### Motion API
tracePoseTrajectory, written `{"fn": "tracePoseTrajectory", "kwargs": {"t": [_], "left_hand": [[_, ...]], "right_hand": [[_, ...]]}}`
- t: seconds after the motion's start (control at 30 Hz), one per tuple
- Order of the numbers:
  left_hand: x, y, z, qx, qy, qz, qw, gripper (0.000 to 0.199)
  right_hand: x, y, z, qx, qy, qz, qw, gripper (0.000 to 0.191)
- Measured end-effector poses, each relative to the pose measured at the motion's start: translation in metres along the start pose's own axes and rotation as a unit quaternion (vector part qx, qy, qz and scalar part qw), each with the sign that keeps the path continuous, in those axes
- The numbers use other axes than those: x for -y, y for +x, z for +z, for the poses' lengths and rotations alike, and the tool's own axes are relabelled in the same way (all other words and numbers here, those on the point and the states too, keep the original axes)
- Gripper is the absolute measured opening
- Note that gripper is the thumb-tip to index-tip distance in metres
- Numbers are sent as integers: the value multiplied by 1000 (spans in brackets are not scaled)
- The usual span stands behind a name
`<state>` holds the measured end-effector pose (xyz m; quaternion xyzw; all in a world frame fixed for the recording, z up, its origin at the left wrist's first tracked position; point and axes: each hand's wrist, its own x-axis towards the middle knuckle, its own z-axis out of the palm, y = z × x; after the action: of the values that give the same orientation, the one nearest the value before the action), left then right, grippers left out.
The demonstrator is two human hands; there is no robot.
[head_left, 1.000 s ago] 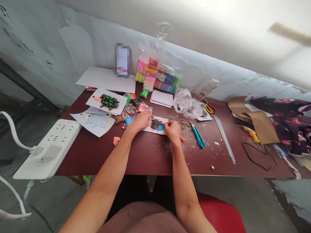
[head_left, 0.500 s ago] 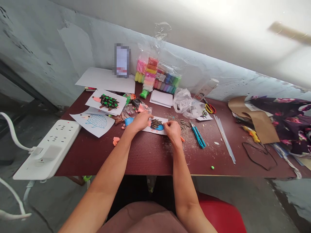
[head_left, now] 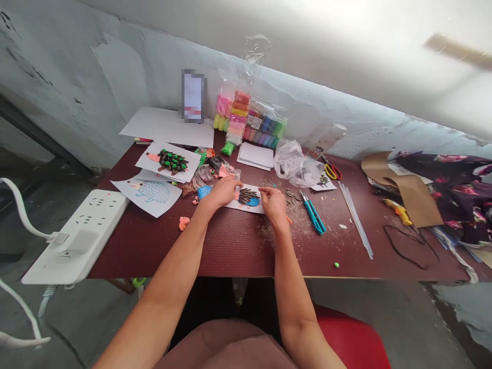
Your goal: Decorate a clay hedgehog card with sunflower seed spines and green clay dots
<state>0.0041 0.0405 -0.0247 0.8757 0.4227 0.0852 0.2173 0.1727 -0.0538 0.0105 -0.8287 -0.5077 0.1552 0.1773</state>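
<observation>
A small white card [head_left: 235, 205] lies on the table between my hands. On it is a hedgehog [head_left: 248, 197] with a pink face, blue clay body and rows of dark striped seeds, apparently sunflower seeds. My left hand [head_left: 225, 191] rests on the card's left end, a finger stretched along its top edge. Over the right end is my right hand [head_left: 274, 205], thumb and forefinger pinched close to the hedgehog's back; anything between them is too small to make out. Loose seeds [head_left: 292, 196] lie just right of that hand.
Blue-handled tweezers or cutter [head_left: 314, 217] and scissors [head_left: 332, 171] lie to the right. A finished hedgehog picture [head_left: 167, 161] and a drawn one [head_left: 149, 195] are at left. Clay packs [head_left: 246, 120] stand behind, near a plastic bag [head_left: 290, 160]. A power strip [head_left: 82, 230] sits at the left edge.
My right hand's fingertips have shifted slightly up and away from the blue edge of the hedgehog, showing more of it. My left hand stays in place.
</observation>
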Motion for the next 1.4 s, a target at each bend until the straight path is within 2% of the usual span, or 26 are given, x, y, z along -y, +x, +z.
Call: {"fn": "tracePoseTrajectory", "kwargs": {"t": [0.23,0.53,0.7,1.4], "left_hand": [[0,0,-1,1,-6,3,1000,46],[4,1,5,-13,-18,10,1000,44],[2,0,2,-3,-11,2,1000,46],[5,2,5,-16,-11,13,1000,47]], "right_hand": [[2,5,4,34,-37,-3,999,37],[3,10,-1,24,-8,-3,1000,35],[4,15,-4,44,-2,-16,999,34],[5,19,-2,55,-38,-37,997,34]]}}
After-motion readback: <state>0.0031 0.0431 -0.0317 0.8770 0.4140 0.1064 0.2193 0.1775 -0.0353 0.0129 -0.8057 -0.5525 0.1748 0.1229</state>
